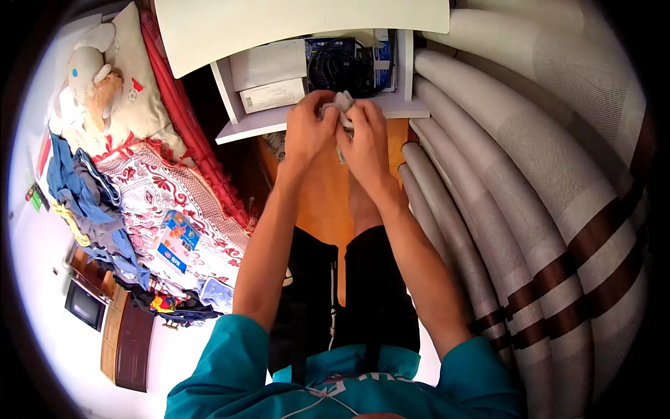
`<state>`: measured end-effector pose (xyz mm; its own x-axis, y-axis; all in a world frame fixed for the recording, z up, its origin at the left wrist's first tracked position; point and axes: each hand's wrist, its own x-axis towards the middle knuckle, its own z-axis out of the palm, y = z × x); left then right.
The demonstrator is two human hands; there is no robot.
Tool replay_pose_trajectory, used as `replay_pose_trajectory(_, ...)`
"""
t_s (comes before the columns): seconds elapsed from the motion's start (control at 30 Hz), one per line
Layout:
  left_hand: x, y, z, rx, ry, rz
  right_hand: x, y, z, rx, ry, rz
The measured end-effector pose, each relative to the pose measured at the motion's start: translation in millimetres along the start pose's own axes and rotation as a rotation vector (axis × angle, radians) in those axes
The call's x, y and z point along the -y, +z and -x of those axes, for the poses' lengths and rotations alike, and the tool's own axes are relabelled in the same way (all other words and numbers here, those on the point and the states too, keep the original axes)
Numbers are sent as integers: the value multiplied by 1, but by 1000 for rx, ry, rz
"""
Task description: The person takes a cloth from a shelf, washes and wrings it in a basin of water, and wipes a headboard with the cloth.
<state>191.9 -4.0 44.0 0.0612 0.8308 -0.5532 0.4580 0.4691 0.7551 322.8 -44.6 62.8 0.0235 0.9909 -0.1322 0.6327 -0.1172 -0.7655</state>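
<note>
Both hands meet at the front edge of the open drawer (255, 124). My left hand (308, 129) has its fingers closed on a small whitish-grey bundle (343, 102). From the other side my right hand (368, 133) pinches the same bundle; fingers hide part of it, and I cannot make out its kind. A thin pale strand (340, 155) shows just below the hands. Inside the drawer, beyond my fingers, lies a coiled black cable (342, 66) on dark blue packaging (382, 52). A white box (273, 95) and white papers (269, 65) fill the drawer's left side.
Overhanging the drawer is a cream tabletop (300, 24). Long grey curtains (530, 174) with brown bands hang close on the right. To the left is a bed with a red-patterned cover (157, 185), a plush toy (91, 77), a pillow (136, 63) and piled clothes (84, 185).
</note>
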Motion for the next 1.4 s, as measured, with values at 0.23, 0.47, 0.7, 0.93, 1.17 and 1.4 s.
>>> replay_pose_trajectory(0.23,9,-8,64,-322,246,-156,29,10,38,-9,188,-69)
replay_pose_trajectory(0.47,42,-7,72,-226,-163,323,20,32,24,-81,95,-94)
replay_pose_trajectory(0.7,41,-38,65,-268,-295,115,40,57,10,21,32,-103)
replay_pose_trajectory(0.93,12,-2,72,-58,-176,388,6,5,16,-45,154,-11)
replay_pose_trajectory(1.17,23,-12,77,-308,-211,168,29,47,24,-33,55,45)
replay_pose_trajectory(1.4,18,-25,77,-225,-131,291,36,19,23,-69,182,-100)
